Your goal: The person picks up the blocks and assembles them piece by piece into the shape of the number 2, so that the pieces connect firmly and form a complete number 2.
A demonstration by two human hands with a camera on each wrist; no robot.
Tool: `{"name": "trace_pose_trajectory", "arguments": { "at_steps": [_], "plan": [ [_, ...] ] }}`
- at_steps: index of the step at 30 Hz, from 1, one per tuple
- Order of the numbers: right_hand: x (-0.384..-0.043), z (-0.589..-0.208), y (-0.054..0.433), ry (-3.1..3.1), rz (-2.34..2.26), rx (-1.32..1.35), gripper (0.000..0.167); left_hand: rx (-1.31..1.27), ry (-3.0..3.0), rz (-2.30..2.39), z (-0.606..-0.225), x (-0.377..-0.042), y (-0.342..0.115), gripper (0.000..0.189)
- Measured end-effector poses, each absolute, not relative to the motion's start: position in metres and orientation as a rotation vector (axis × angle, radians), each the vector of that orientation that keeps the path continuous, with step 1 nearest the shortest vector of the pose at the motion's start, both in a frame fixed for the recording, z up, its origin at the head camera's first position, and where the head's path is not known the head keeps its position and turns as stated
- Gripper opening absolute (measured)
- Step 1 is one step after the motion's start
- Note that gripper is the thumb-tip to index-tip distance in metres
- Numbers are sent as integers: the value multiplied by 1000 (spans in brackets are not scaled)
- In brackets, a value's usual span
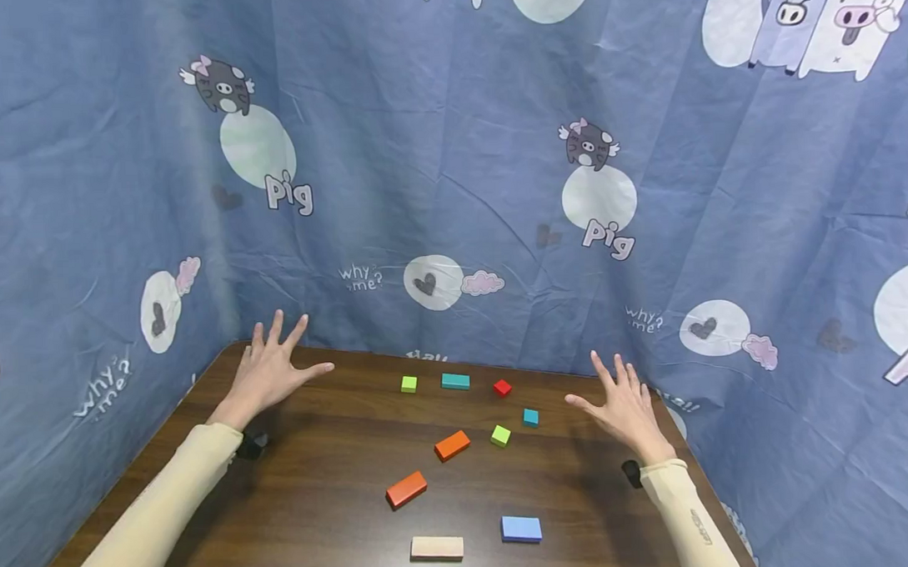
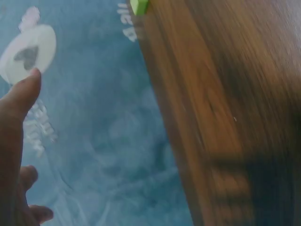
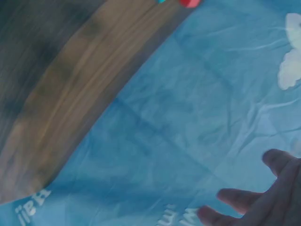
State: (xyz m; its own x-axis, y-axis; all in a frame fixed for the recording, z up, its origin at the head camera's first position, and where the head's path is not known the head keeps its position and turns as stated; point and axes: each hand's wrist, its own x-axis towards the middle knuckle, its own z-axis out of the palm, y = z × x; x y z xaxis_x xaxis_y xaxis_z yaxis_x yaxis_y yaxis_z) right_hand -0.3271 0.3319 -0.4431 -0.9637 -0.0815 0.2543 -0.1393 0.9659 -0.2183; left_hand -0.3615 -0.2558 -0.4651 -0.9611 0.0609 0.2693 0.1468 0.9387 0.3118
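Observation:
Both hands hover above a dark wooden table with fingers spread and nothing held. My left hand (image 1: 268, 375) is over the far left part, my right hand (image 1: 625, 409) over the right side. Between them lie loose blocks: a lime cube (image 1: 408, 384), a teal block (image 1: 455, 381), a red cube (image 1: 502, 388), a small teal cube (image 1: 530, 417) and another lime cube (image 1: 500, 435). Nearer are an orange block (image 1: 452, 445) and a red-orange block (image 1: 406, 489). Closest to me lie a beige block (image 1: 436, 548) and a blue block (image 1: 521, 529). The small teal cube is nearest my right hand.
The wooden table (image 1: 304, 506) ends at a far edge against a blue curtain (image 1: 390, 169) printed with cartoon pigs. The curtain also hangs along the left and right sides. A dark device (image 1: 253, 445) sits at my left wrist, another (image 1: 632, 474) at my right.

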Motion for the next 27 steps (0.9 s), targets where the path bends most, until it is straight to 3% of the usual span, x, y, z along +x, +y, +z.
{"name": "trace_pose_trajectory", "arguments": {
  "at_steps": [10, 20, 27],
  "plan": [
    [-303, -447, 296, -2719, 351, 347, 98, -323, -2756, -547, -466, -327, -212, 97],
    [-274, -462, 247, -2678, 418, 568, 96, -524, -2672, -622, -485, -278, -171, 69],
    [-260, -474, 227, -2682, 488, 671, 79, -584, -2737, -757, -497, -256, -149, 49]
  ]
}}
